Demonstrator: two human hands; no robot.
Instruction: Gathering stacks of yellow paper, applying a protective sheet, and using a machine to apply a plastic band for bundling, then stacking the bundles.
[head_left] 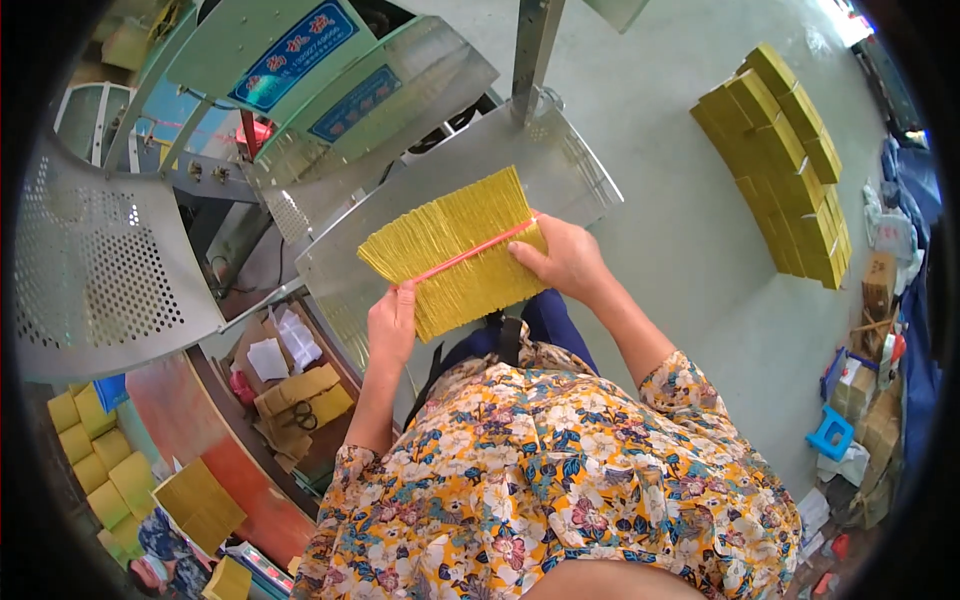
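Observation:
A thick bundle of yellow paper sheets [455,220], its edges fanned and ridged, is held before me above a metal tray [340,255]. Across its middle runs a narrow pink-red band [465,256]. My left hand [391,325] grips the bundle at its left side, thumb and fingers closed at the band's end. At the right side my right hand [566,256] clasps it, with the thumb lying on top of the sheets just below the band. The fingers beneath the bundle are hidden.
A green machine [290,60] and a perforated metal panel [100,270] stand to the left. Scissors [303,414] lie in a box of scraps at lower left. Stacked yellow bundles [775,170] stand on the floor at right, near a blue stool [830,433]. Another person [170,555] is at lower left.

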